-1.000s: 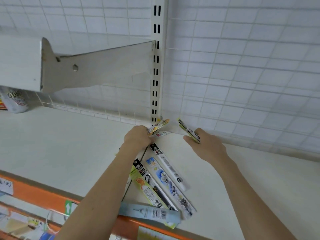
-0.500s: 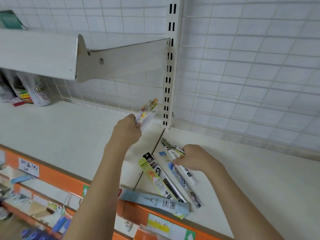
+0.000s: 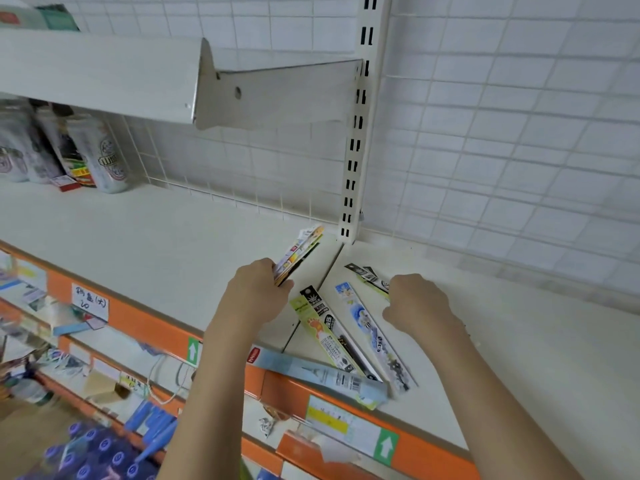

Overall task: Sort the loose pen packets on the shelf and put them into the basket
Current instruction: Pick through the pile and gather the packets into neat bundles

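My left hand (image 3: 258, 294) grips a small stack of pen packets (image 3: 299, 252) that stick up and away toward the shelf upright. My right hand (image 3: 414, 303) is curled, pinching the end of a black-and-white packet (image 3: 367, 273) that lies on the white shelf (image 3: 138, 244). Between my hands lie loose packets: a yellow-green one (image 3: 313, 323), a black one (image 3: 341, 341) and a blue-and-white one (image 3: 372, 332). A pale blue packet (image 3: 318, 372) lies across the shelf's front edge. No basket is in view.
A slotted white upright (image 3: 356, 133) rises behind the packets, with a wire grid back panel. An upper shelf and its bracket (image 3: 277, 91) overhang at left. Cans (image 3: 100, 154) stand at far left. An orange price rail (image 3: 156, 327) runs along the front edge, above lower shelves with goods.
My right hand came down from the back of the shelf onto the loose packets with its packet. My left hand drew back slightly with its stack. The view shifted left and down.
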